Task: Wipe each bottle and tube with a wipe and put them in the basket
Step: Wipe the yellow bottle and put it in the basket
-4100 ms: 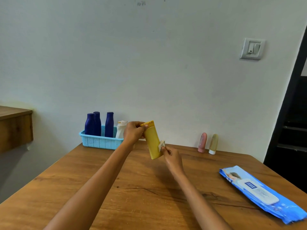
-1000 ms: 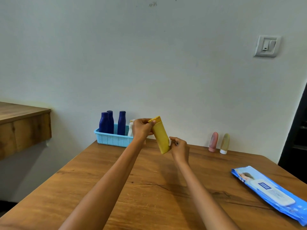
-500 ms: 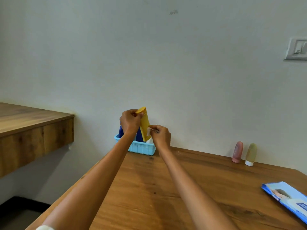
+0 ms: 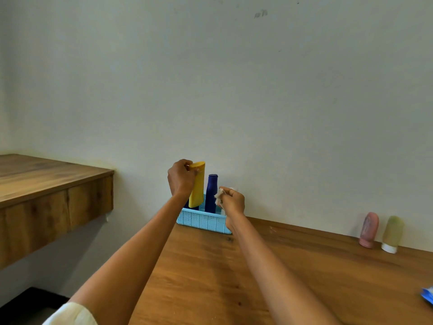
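Wiping done, it seems: my left hand (image 4: 181,179) has carried the yellow tube (image 4: 197,185) from mid-frame to over the basket (image 4: 201,220), gripping its top, while my right hand (image 4: 232,201), now apart, pinches the wipe (image 4: 219,194).

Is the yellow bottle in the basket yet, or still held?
Held, not set down: the left hand grips the yellow bottle by its top, its lower end hanging just above the blue basket rim.

light: soft, even daylight | shadows: faint | edges: wide-angle bowing

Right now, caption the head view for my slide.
Left hand lowers yellow bottle into blue basket; right hand holds wipe.
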The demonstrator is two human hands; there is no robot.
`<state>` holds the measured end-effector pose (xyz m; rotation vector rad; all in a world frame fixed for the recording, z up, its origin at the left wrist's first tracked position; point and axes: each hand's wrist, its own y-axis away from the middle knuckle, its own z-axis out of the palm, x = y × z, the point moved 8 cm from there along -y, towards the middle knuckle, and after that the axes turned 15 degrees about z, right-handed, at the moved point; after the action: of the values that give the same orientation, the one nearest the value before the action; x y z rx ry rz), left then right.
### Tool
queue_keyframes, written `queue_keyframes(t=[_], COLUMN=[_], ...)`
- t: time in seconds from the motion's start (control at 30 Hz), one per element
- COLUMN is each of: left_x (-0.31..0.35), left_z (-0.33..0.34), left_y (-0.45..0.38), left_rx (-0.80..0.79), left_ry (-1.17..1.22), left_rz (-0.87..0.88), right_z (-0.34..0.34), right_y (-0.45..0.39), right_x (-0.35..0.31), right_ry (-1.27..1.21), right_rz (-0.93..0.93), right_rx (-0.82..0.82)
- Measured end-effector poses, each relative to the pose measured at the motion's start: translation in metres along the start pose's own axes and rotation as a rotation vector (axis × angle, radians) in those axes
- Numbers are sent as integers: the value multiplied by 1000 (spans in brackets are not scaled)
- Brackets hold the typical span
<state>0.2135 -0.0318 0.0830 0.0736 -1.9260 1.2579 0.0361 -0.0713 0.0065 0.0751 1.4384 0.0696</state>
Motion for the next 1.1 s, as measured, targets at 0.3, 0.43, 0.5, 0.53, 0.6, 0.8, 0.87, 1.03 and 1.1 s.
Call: queue_keyframes(t=[0.3, 0.43, 0.5, 0.53, 0.6, 0.8, 0.87, 1.03, 1.1], left_x=[-23, -29, -27, -24, -20, 8, 28, 88, 109], left_z=[22, 25, 26, 27, 28, 23, 27, 83, 124], left_y=[17, 23, 24, 25, 27, 37, 46, 89, 112], left_rx=[-122, -153, -173, -184, -203, -136, -85, -122, -237], left_ry=[-140, -212, -255, -276, -318, -452, -402, -171, -73], left_rz=[131, 165, 192, 206, 232, 335, 370, 457, 436], right_z=[0, 0, -1, -3, -8, -36, -53, -116, -152], right_y=[-25, -26, -25, -26, -26, -15, -8, 11, 15], right_x=[11, 12, 13, 14, 16, 6, -4, -35, -45], right_ry=[-69, -69, -73, -71, -81, -200, -257, -344, -308], right_rz=[27, 26, 25, 25, 37, 55, 46, -89, -153], right_rx=[3, 4, 2, 8, 21, 18, 56, 155, 211])
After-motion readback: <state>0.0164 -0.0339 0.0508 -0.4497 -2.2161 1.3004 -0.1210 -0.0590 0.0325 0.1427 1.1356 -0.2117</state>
